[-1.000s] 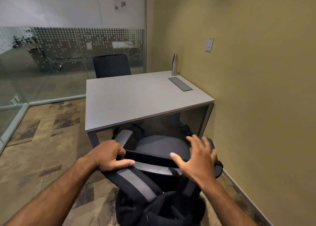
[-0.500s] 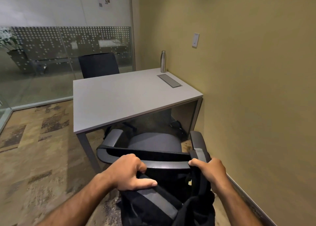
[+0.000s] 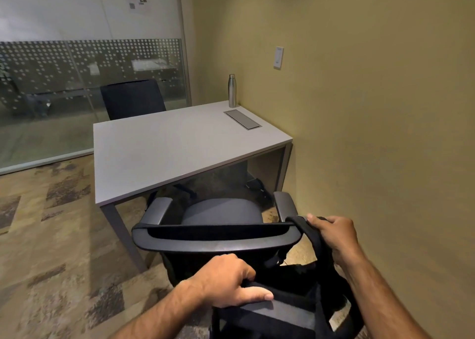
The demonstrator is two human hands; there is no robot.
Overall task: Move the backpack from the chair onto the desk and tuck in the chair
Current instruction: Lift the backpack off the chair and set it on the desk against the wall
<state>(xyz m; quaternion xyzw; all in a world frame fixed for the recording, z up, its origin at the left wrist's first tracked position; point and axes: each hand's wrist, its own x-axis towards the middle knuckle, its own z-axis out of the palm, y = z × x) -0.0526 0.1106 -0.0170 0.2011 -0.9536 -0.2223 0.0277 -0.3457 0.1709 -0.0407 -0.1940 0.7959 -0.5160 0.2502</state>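
A black backpack (image 3: 295, 310) with grey straps hangs behind the backrest of a dark office chair (image 3: 218, 238). My left hand (image 3: 228, 279) is shut around its left strap near the bottom of the view. My right hand (image 3: 334, 236) grips the other strap, held up beside the chair's right armrest. The chair faces the grey desk (image 3: 167, 146), its seat partly under the desk's near edge. The seat itself is bare.
A steel bottle (image 3: 232, 90) and a flush cable hatch (image 3: 243, 119) sit at the desk's far right corner. A second dark chair (image 3: 132, 98) stands behind the desk. A yellow wall runs close along the right; a glass partition closes the back left.
The bag has come off the chair back and sits lower and closer to me. My right hand moved out to the right, lifting its strap past the armrest.
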